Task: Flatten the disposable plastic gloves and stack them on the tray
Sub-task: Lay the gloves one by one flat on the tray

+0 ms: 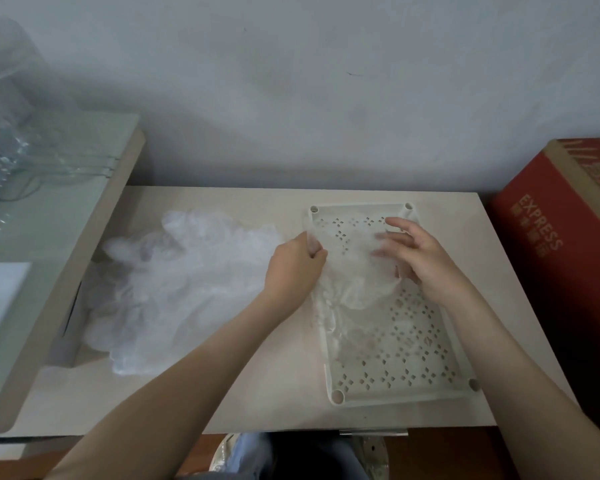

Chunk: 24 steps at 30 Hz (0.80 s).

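Pinching the edge of a clear plastic glove [354,275], the curled fingers and thumb of our left hand [297,268] sit at the left rim of the tray [395,398], near its far corner. The fingers of our right hand [426,261] are spread and almost straight. They lie on the same glove over the far half of the tray and look a little blurred. The glove is stretched between our two hands and wrinkled, with its lower part trailing down along the tray's left side. Left of the tray, a loose pile of gloves [187,278] rests on the table [257,403]. Right of the tray, past the table's edge, stands a red box [551,258].
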{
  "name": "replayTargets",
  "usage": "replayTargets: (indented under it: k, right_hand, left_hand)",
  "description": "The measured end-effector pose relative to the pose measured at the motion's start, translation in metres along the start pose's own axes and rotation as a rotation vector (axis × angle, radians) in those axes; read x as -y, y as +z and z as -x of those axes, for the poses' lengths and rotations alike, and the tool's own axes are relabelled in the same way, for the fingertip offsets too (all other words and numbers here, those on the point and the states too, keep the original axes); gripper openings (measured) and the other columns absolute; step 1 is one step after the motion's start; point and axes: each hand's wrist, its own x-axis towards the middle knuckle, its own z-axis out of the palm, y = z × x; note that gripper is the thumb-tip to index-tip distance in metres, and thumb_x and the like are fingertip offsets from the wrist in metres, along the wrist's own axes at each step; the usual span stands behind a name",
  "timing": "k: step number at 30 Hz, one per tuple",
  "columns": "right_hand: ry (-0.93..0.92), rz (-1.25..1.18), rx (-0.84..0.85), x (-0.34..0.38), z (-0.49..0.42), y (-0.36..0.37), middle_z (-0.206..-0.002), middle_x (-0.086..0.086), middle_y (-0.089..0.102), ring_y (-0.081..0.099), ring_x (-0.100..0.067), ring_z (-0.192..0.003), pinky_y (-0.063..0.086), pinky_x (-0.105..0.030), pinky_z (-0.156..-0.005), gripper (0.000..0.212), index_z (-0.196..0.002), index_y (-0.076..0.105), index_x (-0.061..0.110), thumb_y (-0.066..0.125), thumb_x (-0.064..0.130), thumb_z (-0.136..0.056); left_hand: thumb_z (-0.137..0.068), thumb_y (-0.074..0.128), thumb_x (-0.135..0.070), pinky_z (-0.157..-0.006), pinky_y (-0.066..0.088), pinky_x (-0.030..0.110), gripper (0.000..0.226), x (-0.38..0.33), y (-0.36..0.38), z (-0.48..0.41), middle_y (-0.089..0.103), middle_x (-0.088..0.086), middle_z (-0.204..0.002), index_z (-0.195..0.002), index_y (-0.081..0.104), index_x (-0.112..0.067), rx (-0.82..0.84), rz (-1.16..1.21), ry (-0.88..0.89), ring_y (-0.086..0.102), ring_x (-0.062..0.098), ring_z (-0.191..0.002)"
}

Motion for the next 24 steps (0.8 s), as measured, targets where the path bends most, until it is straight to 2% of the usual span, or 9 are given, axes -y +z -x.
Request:
replayTargets:
  k: [3,5,7,9,11,15,19,22,24]
  right_hand:
    - [0.101,-0.285,0.019,-0.002,0.001,0.001,-0.124,-0.009,0.062,0.071,-0.024,-0.096,0.06,-0.029,-0.069,0.072,-0.135,0.046,0.011,0.075,0.038,-0.075]
    - [0.134,-0.415,0.048,-0.004,0.003,-0.003,-0.13,-0.013,0.06,0.065,-0.027,-0.111,0.054,-0.038,-0.091,0.093,-0.133,0.05,0.009,0.085,0.052,-0.059]
    - [0.123,-0.518,0.06,-0.005,0.007,-0.006,-0.127,-0.016,0.062,0.063,-0.027,-0.113,0.049,-0.039,-0.096,0.074,-0.124,0.059,0.008,0.077,0.053,-0.068]
    - [0.128,-0.554,0.036,-0.002,0.015,-0.008,-0.122,-0.018,0.065,0.067,-0.024,-0.105,0.052,-0.037,-0.093,0.051,-0.112,0.066,0.007,0.059,0.046,-0.079]
    - [0.138,-0.554,0.038,-0.001,0.021,-0.011,-0.112,-0.016,0.07,0.07,-0.022,-0.095,0.059,-0.033,-0.081,0.049,-0.107,0.066,0.005,0.062,0.043,-0.077]
    - [0.18,-0.41,0.071,0.004,0.029,-0.015,-0.099,-0.009,0.071,0.07,-0.022,-0.087,0.059,-0.031,-0.065,0.09,-0.113,0.059,0.005,0.093,0.05,-0.042]
    - [0.19,-0.242,0.102,0.01,0.037,-0.018,-0.098,-0.008,0.066,0.064,-0.02,-0.073,0.058,-0.03,-0.061,0.046,-0.109,0.06,0.007,0.076,0.027,-0.07]
    - [0.124,-0.177,0.096,0.012,0.037,-0.024,-0.099,-0.001,0.072,0.05,-0.017,-0.071,0.053,-0.022,-0.052,0.032,-0.107,0.064,0.016,0.066,0.01,-0.076]
    - [0.036,-0.149,0.077,0.013,0.034,-0.025,-0.097,0.002,0.072,0.047,-0.009,-0.057,0.044,-0.017,-0.044,0.03,-0.107,0.065,0.02,0.06,0.001,-0.084]
  left_hand:
    - [-0.094,0.05,-0.016,-0.062,0.05,0.026,0.013,-0.006,0.002,0.001,0.066,0.005,-0.083,-0.092,0.056,-0.005,0.008,0.163,-0.006,0.062,0.017,-0.064]
    - [-0.096,0.047,-0.012,-0.05,0.049,0.02,0.009,-0.01,0.001,0.003,0.066,0.003,-0.083,-0.093,0.052,-0.006,0.018,0.295,-0.035,0.06,0.012,-0.049]
    - [-0.099,0.042,-0.011,-0.046,0.048,0.022,0.009,-0.012,0.002,0.003,0.066,0.007,-0.09,-0.096,0.048,-0.006,0.03,0.392,-0.072,0.062,0.016,-0.047]
    - [-0.1,0.038,-0.012,-0.047,0.052,0.028,0.01,-0.014,0.002,0.005,0.065,0.011,-0.097,-0.099,0.046,-0.005,0.024,0.421,-0.09,0.066,0.022,-0.053]
    - [-0.101,0.036,-0.012,-0.052,0.056,0.033,0.01,-0.016,0.003,0.007,0.064,0.013,-0.098,-0.1,0.044,-0.005,0.003,0.42,-0.09,0.069,0.026,-0.06]
    - [-0.102,0.034,-0.011,-0.06,0.058,0.044,0.009,-0.022,0.009,0.013,0.06,0.017,-0.098,-0.098,0.04,-0.006,-0.044,0.476,-0.105,0.069,0.029,-0.066]
    - [-0.103,0.033,-0.013,-0.049,0.053,0.022,0.008,-0.028,0.016,0.015,0.056,0.016,-0.109,-0.1,0.038,-0.008,-0.055,0.6,-0.095,0.067,0.028,-0.081]
    - [-0.103,0.033,-0.011,-0.069,0.058,0.025,0.021,-0.029,0.022,0.015,0.057,0.013,-0.118,-0.119,0.042,-0.001,0.017,0.713,-0.029,0.066,0.019,-0.1]
    - [-0.102,0.036,-0.007,-0.075,0.057,0.025,0.019,-0.025,0.025,0.013,0.058,0.006,-0.109,-0.113,0.044,0.006,0.021,0.672,0.071,0.064,0.006,-0.094]
